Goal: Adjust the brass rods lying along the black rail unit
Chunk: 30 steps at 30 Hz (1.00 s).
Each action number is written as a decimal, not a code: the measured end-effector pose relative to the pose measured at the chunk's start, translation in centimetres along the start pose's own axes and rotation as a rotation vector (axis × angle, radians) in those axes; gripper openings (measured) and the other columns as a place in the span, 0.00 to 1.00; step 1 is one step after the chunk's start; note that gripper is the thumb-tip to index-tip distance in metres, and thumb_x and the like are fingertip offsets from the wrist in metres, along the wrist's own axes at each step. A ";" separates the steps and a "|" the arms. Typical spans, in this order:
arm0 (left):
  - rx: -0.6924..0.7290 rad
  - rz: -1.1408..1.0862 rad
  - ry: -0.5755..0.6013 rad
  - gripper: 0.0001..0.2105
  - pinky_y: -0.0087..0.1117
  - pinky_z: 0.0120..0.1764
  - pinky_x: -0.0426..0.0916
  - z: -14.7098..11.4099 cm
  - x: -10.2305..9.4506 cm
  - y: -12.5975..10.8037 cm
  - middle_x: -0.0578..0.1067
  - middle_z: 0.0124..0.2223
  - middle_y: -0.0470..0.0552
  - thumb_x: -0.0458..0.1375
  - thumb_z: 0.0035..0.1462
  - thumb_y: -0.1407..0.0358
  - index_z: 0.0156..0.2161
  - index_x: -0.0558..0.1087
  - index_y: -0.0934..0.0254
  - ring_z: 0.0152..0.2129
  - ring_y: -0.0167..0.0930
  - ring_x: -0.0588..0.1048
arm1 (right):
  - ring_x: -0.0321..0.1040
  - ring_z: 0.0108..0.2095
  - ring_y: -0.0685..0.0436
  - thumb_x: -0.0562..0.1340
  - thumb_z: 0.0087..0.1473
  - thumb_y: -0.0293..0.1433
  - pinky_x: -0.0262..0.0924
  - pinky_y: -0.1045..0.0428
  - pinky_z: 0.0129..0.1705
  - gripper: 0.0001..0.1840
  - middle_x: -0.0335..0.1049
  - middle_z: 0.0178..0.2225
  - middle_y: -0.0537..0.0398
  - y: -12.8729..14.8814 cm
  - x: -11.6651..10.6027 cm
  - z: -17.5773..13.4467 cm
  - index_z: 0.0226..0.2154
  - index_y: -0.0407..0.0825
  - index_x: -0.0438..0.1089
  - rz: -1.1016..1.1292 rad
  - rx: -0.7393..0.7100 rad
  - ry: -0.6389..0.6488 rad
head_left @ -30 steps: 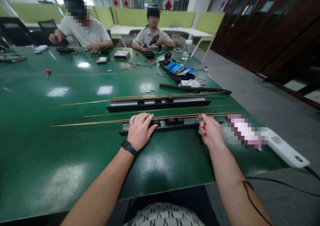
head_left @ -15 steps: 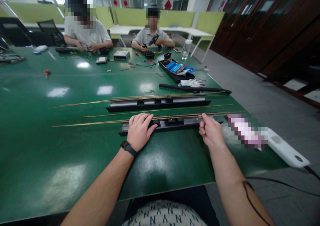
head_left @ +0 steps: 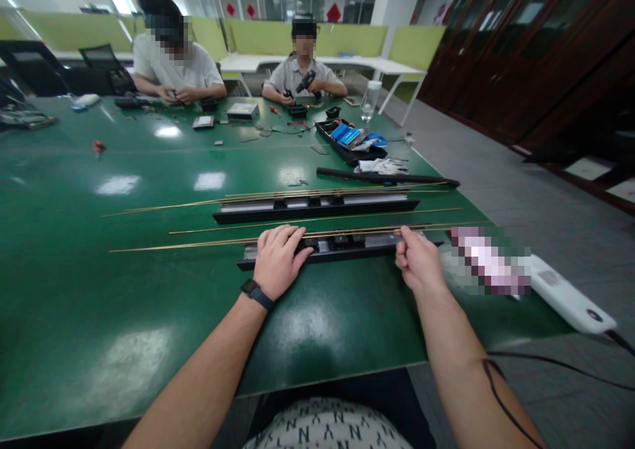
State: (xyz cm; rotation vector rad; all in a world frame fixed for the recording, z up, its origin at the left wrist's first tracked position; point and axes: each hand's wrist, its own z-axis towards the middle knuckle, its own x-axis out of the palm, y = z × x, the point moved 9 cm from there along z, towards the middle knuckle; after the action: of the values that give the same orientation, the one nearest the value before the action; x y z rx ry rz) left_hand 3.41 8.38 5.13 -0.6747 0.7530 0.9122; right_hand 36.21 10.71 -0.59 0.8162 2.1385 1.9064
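On green worktop [head_left: 124, 290] — pinching golden rods [head_left: 213, 243] in right grip [head_left: 418, 257], draping left grip [head_left: 278, 257], loosely spread, over black rail [head_left: 347, 256].

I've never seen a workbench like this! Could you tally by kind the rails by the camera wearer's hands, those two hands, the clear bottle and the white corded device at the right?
Rails: 2 (near rail, far rail)
Wearer's hands: 2 (left hand, right hand)
Clear bottle: 1
White corded device: 1
Total: 6
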 end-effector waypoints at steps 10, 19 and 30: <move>0.001 -0.003 -0.005 0.20 0.46 0.60 0.60 0.0 0.0 0.0 0.78 0.57 0.57 0.57 0.69 0.54 0.60 0.73 0.60 0.57 0.42 0.73 | 0.48 0.09 0.57 0.73 0.54 0.42 0.40 0.61 0.09 0.16 0.60 0.14 0.65 0.2 -0.3 -0.1 0.30 0.48 0.71 0.010 -0.016 -0.038; -0.006 -0.007 0.004 0.20 0.47 0.59 0.60 0.0 0.1 0.1 0.78 0.57 0.58 0.57 0.69 0.54 0.60 0.73 0.59 0.58 0.43 0.73 | 0.49 0.08 0.57 0.72 0.54 0.42 0.40 0.61 0.09 0.17 0.62 0.14 0.64 0.1 -0.3 0.0 0.30 0.47 0.71 0.009 0.010 -0.049; -0.001 -0.008 0.002 0.20 0.47 0.59 0.60 0.0 -0.2 -0.1 0.78 0.57 0.57 0.57 0.69 0.54 0.60 0.73 0.60 0.57 0.42 0.73 | 0.49 0.09 0.57 0.73 0.53 0.42 0.40 0.61 0.09 0.17 0.60 0.14 0.65 0.2 -0.4 0.0 0.31 0.47 0.72 0.020 -0.005 -0.035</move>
State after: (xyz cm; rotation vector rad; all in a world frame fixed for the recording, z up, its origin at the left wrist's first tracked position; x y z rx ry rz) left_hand 3.42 8.30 5.32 -0.6793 0.7508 0.9050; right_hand 36.61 10.55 -0.49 0.8671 2.1122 1.8923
